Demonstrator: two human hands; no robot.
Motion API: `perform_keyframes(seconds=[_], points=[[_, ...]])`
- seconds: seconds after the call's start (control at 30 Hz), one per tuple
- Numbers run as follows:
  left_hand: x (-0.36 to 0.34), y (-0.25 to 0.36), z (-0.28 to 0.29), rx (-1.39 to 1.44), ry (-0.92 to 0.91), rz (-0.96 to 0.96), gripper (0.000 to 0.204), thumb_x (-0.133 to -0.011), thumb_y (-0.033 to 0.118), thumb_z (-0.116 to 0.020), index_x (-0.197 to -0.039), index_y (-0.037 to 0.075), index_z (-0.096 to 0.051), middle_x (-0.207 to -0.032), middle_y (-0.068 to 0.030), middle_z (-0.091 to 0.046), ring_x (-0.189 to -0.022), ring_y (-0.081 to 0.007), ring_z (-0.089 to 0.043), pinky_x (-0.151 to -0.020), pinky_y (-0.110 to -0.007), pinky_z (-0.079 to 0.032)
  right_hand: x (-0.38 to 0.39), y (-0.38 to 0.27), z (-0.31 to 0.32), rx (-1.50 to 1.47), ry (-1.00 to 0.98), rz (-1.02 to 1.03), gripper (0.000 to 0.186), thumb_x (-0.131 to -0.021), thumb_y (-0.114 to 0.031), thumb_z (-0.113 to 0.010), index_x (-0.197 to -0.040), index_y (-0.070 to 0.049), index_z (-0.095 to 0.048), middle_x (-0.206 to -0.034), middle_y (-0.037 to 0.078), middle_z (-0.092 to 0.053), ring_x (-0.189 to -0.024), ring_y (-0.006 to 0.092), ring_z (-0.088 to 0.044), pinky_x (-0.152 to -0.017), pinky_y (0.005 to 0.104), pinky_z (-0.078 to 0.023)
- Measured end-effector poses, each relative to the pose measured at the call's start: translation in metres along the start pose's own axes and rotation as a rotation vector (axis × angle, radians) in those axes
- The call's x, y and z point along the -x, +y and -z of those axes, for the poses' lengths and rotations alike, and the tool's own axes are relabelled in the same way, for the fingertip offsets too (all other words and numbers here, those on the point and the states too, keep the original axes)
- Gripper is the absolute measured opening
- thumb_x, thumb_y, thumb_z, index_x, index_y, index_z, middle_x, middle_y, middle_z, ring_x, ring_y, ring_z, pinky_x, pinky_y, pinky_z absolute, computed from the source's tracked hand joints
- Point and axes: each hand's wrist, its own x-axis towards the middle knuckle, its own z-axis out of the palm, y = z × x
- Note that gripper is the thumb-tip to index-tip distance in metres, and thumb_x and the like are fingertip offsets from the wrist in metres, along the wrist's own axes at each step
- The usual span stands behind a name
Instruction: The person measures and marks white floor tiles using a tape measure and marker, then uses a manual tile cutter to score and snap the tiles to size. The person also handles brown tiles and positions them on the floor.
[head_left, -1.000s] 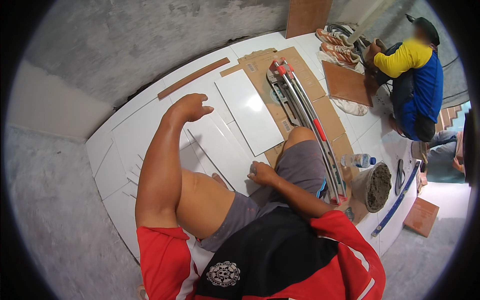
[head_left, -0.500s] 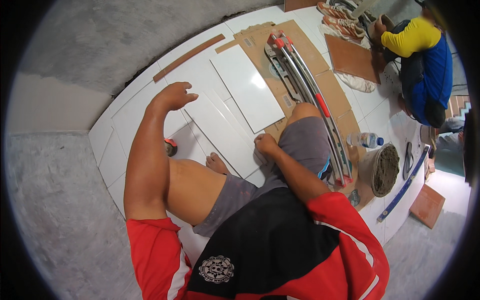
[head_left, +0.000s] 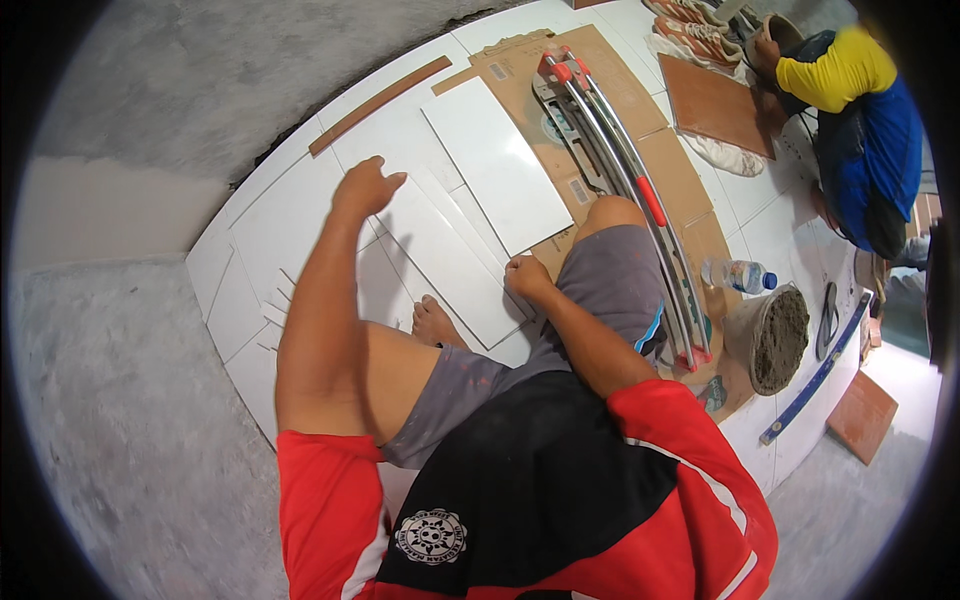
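Note:
My left hand is over the far left end of a white floor tile, its thumb and a finger apart and nothing visible between them. My right hand is closed at the tile's near right end, beside a narrow white strip; its curled fingers hide whatever they may hold. A loose white tile lies just beyond, partly over cardboard. My bare foot rests beside the long tile.
On my right lies a tile cutter with metal rails. Past it are a water bottle, a bucket of grey mortar and a blue spirit level. Thin light sticks lie by my left forearm. A person in yellow and blue crouches at right.
My left hand has shifted slightly right, with its finger now pointing away from me. A red and black round object by my left knee is now out of sight. Thin sticks have come into sight.

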Motion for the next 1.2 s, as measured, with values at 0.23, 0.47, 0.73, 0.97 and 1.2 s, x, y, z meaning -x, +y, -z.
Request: perform_keyframes(seconds=[0.23,0.47,0.73,0.97,1.2], points=[[0.042,0.023,-0.147,0.567,0.354,0.764,0.080,-0.085,0.043,-0.070,-0.136,-0.012,-0.042,-0.134,-0.0329,-0.053,-0.124,-0.0465,-0.054,-0.106,-0.049,-0.045,0.017,-0.023,0.007,0.079,-0.014,0.021,0.029,-0.084,-0.021,-0.058,-0.100,-0.002,-0.074,-0.099,0.023,-0.072,-0.096,0.0376,-0.070,-0.089,0.0415,-0.054],[0.106,0.056,-0.246,0.588,0.177,0.885,0.079,-0.087,0.041,-0.068,-0.136,-0.014,-0.038,-0.140,-0.0344,-0.046,-0.129,-0.0468,-0.049,-0.110,-0.050,-0.041,0.014,-0.012,0.002,0.111,-0.072,0.038,0.032,-0.084,-0.023,-0.060,-0.101,0.000,-0.074,-0.101,0.024,-0.072,-0.098,0.0378,-0.070,-0.091,0.0419,-0.053],[0.113,0.066,-0.221,0.658,0.139,0.894,0.076,-0.088,0.044,-0.066,-0.132,-0.014,-0.044,-0.132,-0.0347,-0.054,-0.122,-0.0464,-0.056,-0.106,-0.049,-0.043,0.004,-0.011,0.002,0.070,-0.173,-0.032,0.035,-0.081,-0.028,-0.069,-0.101,0.000,-0.074,-0.097,0.021,-0.074,-0.094,0.0319,-0.072,-0.087,0.0385,-0.055],[0.104,0.032,-0.238,0.813,0.061,0.963,0.084,-0.091,0.059,-0.055,-0.129,-0.016,-0.052,-0.131,-0.0366,-0.056,-0.124,-0.0464,-0.055,-0.107,-0.048,-0.043,0.009,-0.026,0.009,-0.017,-0.255,-0.147,0.052,-0.077,-0.040,-0.074,-0.105,0.004,-0.069,-0.105,0.024,-0.071,-0.100,0.0346,-0.069,-0.091,0.0394,-0.052],[0.106,0.042,-0.224,0.948,0.033,0.982,0.086,-0.096,0.062,-0.042,-0.135,-0.015,-0.050,-0.136,-0.0334,-0.054,-0.131,-0.0428,-0.051,-0.112,-0.045,-0.038,0.008,-0.020,0.010,-0.118,-0.145,-0.083,0.037,-0.079,-0.035,-0.077,-0.081,0.000,-0.064,-0.078,0.013,-0.065,-0.072,0.0217,-0.060,-0.066,0.0362,-0.049]])
